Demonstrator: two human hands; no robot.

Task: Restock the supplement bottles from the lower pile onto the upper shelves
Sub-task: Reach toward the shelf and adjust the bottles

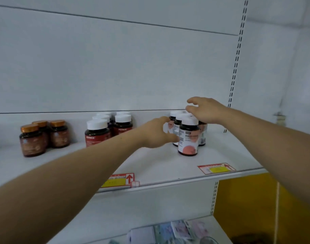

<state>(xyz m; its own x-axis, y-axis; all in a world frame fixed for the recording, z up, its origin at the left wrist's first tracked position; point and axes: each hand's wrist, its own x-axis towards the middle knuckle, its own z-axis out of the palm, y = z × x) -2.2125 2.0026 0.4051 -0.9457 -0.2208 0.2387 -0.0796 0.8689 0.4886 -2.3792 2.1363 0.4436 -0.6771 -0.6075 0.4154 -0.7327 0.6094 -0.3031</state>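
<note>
Three groups of supplement bottles stand on the upper shelf [159,166] in the head view: copper-capped bottles [43,138] at the left, red-label bottles [106,127] in the middle, and a pink-label cluster [187,132] at the right, which both hands flank. The left hand [157,132] sits against the cluster's left side with fingers spread, touching or nearly touching a rear bottle. The right hand [205,110] hovers over the white caps at the back, fingers loosely curled and apart; motion blur makes it hard to tell, but neither seems clamped on anything. This looks like squaring up bottles just placed.

The front bottle [188,136] stands forward of its neighbours, so a sideways nudge from either hand could tip it and knock the row down, or push it toward the shelf edge above the price tags [216,168]. The lower shelf [177,229] shows only blurred packets; no pile is clearly visible.
</note>
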